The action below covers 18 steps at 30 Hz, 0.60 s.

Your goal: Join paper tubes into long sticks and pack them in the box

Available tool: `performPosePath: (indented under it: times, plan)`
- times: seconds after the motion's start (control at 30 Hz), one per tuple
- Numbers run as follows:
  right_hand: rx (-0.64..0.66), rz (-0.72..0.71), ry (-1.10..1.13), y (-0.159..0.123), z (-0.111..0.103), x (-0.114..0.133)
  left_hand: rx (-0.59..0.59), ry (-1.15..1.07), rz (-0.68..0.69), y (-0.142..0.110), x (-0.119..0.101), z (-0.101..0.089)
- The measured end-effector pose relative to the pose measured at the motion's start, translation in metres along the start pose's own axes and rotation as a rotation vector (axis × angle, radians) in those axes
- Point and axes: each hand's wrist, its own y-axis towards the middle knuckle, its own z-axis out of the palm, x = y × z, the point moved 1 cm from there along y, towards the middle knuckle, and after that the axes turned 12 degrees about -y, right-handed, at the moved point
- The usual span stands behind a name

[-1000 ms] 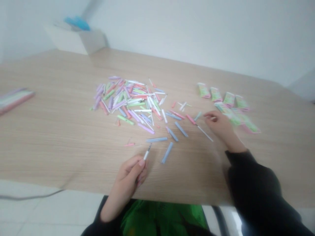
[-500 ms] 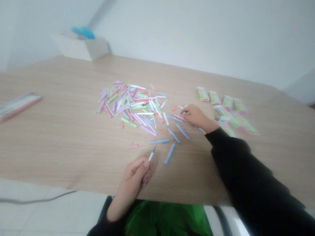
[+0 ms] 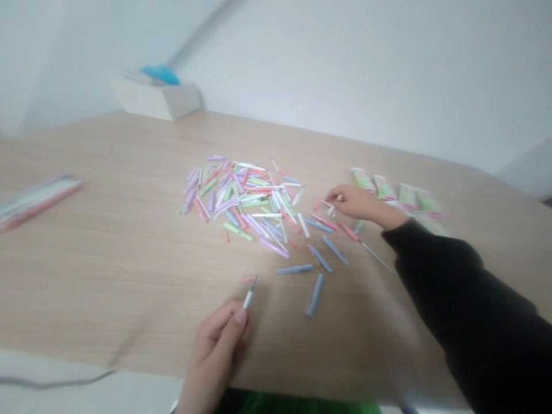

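My left hand [image 3: 222, 339] is closed around a slim white pen part [image 3: 248, 296] with a dark tip, which points up and away from me just above the table. A thin pink piece [image 3: 246, 279] lies right beyond that tip. Farther right, my right hand [image 3: 351, 202] reaches over the table, its thumb and fingers pinched at a small white piece [image 3: 328, 203]. Whether that piece is lifted I cannot tell. Close by lie a short pink piece [image 3: 317, 204] and a pink stick [image 3: 348, 231] with a thin white rod. Several blue tubes [image 3: 315, 296] are scattered between my hands.
A heap of pastel and white tubes [image 3: 241, 201] covers the table's middle. Green-and-pink packets [image 3: 407, 195] sit at the right, partly behind my right arm. A white box [image 3: 157, 99] with something blue stands at the back left. Long pastel strips [image 3: 41, 201] lie far left.
My right hand has moved left from beside the packets to the small white pieces, letting go of a pale green item near the packets. My left hand still holds the white pen part. The view has shifted.
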Motion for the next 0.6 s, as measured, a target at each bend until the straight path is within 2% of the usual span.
performPosePath:
  times: [0.1, 0.17, 0.33, 0.47, 0.6]
  plan:
    - [0.024, -0.069, 0.019, 0.015, -0.005, 0.025, -0.036, -0.164, -0.025, 0.004, -0.011, -0.011]
    - [0.034, -0.112, 0.03, 0.024, -0.01, 0.045, -0.003, -0.246, -0.071, 0.005, -0.014, -0.013]
    - [0.058, -0.186, 0.055, 0.024, -0.025, 0.084, -0.002, -0.29, -0.181, 0.0, -0.016, -0.011]
    - [0.063, -0.202, 0.1, -0.004, -0.034, 0.085, -0.002, -0.333, -0.193, -0.005, -0.02, -0.011]
    - [0.105, -0.093, 0.157, -0.051, -0.024, 0.064, -0.037, -0.291, -0.211, -0.007, -0.019, -0.015]
